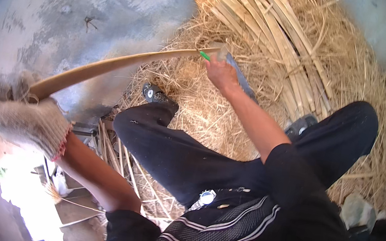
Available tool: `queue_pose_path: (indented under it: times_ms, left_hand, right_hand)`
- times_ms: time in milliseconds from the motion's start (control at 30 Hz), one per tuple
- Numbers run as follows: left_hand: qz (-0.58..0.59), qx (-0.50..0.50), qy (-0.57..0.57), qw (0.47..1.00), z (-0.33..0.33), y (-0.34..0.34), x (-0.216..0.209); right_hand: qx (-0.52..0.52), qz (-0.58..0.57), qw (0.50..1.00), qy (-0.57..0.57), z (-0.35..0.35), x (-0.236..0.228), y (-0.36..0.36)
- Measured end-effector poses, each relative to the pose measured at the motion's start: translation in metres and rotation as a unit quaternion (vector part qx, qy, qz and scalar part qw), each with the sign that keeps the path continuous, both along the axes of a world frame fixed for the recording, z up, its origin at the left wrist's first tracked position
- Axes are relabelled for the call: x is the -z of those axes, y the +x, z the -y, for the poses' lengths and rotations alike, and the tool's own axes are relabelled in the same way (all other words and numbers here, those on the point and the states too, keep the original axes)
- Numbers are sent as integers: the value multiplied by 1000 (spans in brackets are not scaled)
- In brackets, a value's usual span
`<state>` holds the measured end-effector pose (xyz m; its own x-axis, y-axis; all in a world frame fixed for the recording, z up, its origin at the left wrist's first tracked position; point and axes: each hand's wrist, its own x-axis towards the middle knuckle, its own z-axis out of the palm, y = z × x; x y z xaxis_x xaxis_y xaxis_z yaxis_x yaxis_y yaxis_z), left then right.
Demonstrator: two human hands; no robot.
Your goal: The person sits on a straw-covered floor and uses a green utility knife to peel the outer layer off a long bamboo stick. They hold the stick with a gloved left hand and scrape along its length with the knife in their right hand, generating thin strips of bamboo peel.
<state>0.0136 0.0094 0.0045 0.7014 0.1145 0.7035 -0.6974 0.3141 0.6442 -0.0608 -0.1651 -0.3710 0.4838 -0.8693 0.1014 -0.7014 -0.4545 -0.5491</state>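
A long, pale bamboo strip arches from the left to the top middle. Its near left end is gripped by my left hand, which wears a knitted off-white glove with a red-trimmed cuff; the fingers are closed. At the strip's far end is my bare right hand, its fingers closed round a small green pen-like thing whose dark tip lies against the strip. A blue-grey flat bar shows just beyond that hand; whether the hand touches it, I cannot tell.
Pale shavings cover the floor between my legs. A bundle of split bamboo strips lies at the top right. A stained grey wall stands at the left. Thin sticks lie below my left knee, and plastic bags sit at the right.
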Motion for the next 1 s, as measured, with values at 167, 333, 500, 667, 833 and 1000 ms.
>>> queue_pose_path:
  times_ms: [167,333,500,667,833,1000]
  left_hand:
    - [106,-167,167,966,18,28,-13]
    - [233,-228,253,911,4,78,-1]
    - [283,-241,310,875,9,32,-7]
    - [144,-41,134,980,25,42,-13]
    - [172,-132,242,946,32,52,-3]
    - [269,-282,296,872,18,63,-3]
  right_hand:
    - [-9,-103,994,-39,32,-20,16]
    - [-16,-227,960,-164,19,-54,25]
    - [-89,-439,822,-351,51,-58,-26]
    - [27,-312,901,-299,88,-56,-73]
    - [4,23,999,-42,49,-67,-68]
    - [-26,212,969,128,-6,-74,-21]
